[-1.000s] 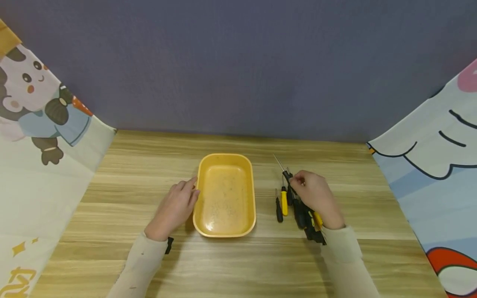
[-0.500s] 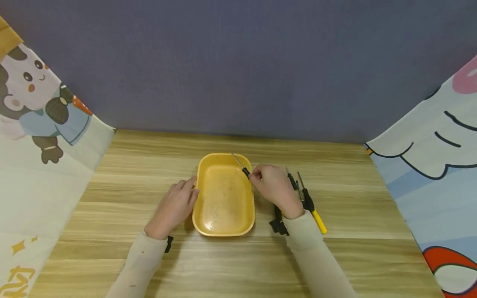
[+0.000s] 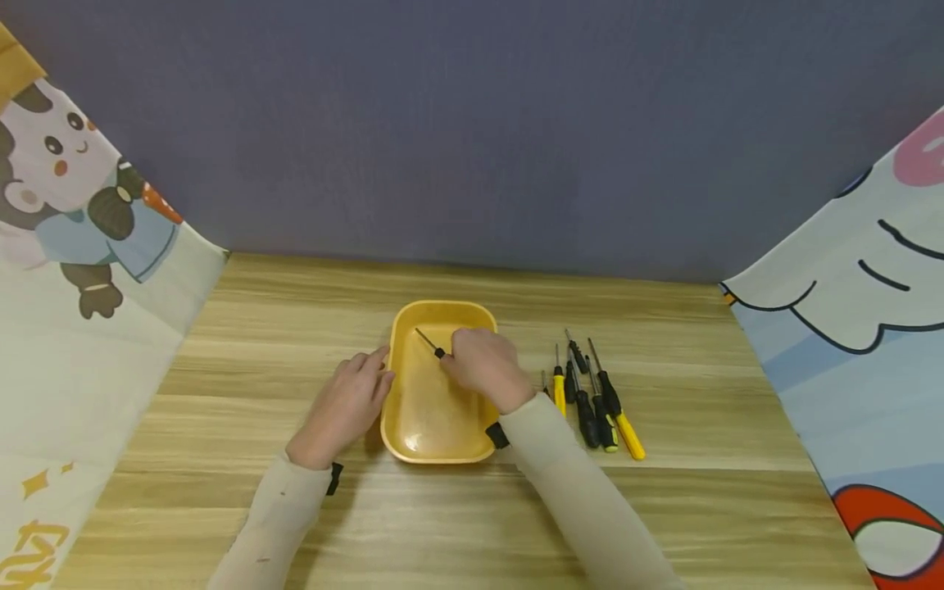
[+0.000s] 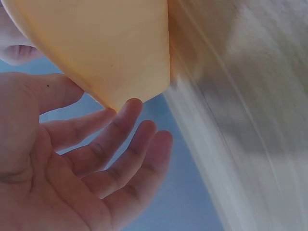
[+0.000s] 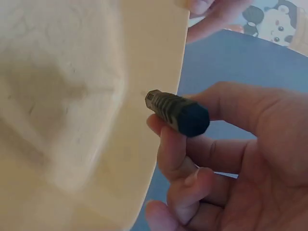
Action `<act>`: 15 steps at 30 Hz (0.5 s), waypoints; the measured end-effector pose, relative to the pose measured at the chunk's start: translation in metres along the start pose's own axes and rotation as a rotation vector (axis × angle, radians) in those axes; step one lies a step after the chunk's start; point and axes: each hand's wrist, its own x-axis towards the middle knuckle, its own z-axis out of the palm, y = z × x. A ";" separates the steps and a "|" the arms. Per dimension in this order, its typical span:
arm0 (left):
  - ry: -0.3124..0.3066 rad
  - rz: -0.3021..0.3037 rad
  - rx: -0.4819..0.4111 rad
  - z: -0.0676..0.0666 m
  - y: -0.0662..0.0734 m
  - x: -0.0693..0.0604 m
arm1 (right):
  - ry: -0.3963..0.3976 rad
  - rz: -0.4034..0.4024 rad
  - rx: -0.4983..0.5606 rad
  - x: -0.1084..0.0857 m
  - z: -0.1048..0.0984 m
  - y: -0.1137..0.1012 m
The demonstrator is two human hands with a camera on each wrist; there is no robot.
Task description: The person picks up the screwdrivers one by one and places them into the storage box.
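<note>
A yellow rectangular tray (image 3: pixel 435 419) stands on the wooden table. My right hand (image 3: pixel 483 365) is over its inside and pinches a small black-handled screwdriver (image 3: pixel 439 353), whose thin shaft points to the tray's far left corner. In the right wrist view, thumb and fingers hold the dark ribbed handle of the screwdriver (image 5: pixel 175 111), its butt end toward the camera. At the tray's left side, my left hand (image 3: pixel 342 410) holds the rim. The left wrist view shows the thumb tip hidden behind the rim and fingertips (image 4: pixel 131 107) at the outer wall.
Right of the tray lie several screwdrivers (image 3: pixel 586 416) side by side, some black-handled, some with yellow. One yellow-handled screwdriver (image 3: pixel 630 434) lies outermost on the right. A dark wall (image 3: pixel 472 139) rises behind the table (image 3: pixel 310 311), with printed cloth at both sides.
My right hand has lifted the black screwdriver from the group on the right and carried it left, over the tray. The left hand has stayed at the tray's left rim.
</note>
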 end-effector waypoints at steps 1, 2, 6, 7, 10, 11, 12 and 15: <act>0.001 -0.001 0.001 0.000 0.000 0.000 | -0.012 0.007 -0.009 0.003 0.001 -0.002; 0.001 -0.001 0.000 0.000 0.000 0.000 | -0.024 0.017 -0.011 0.005 0.002 -0.004; 0.006 0.006 -0.007 0.000 -0.001 0.000 | -0.076 0.054 -0.001 0.012 0.007 -0.008; 0.008 0.008 -0.007 0.000 -0.001 0.000 | -0.078 0.053 0.003 0.013 0.009 -0.008; 0.014 0.012 -0.011 0.001 -0.001 0.001 | -0.066 0.023 0.009 0.017 0.012 -0.009; 0.018 0.015 -0.010 0.002 -0.002 0.001 | -0.057 0.012 0.006 0.018 0.013 -0.009; 0.020 0.016 -0.009 0.002 -0.002 0.001 | -0.053 0.003 0.006 0.018 0.014 -0.010; 0.023 0.015 -0.005 0.003 -0.003 0.001 | -0.056 -0.002 0.008 0.018 0.016 -0.010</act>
